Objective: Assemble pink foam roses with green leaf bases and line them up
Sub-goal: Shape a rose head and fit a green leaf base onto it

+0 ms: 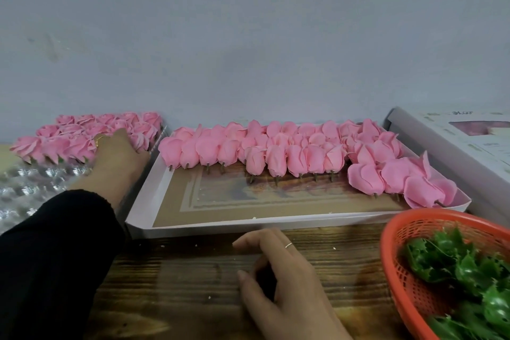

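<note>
Nearest, the right hand (287, 281) is resting loosely curled on the wooden table (176, 279), holding nothing, beside the orange basket (397, 268) of green leaf bases (452, 265). Farther off, the left hand (118, 154) is touching the assembled roses (69, 143) (grip hidden); plain rose heads (276, 149) are lying in the cardboard tray (220, 222).

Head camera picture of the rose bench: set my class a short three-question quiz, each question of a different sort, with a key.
1. True or false: the right hand holds a rose.
2. What fills the orange basket?
A. pink petals
B. green leaf bases
C. wire stems
3. Fill in: the left hand reaches to the roses on the clear ____ tray.

Key: 1 false, it rests empty on the wooden table; 2 B; 3 plastic.
</note>
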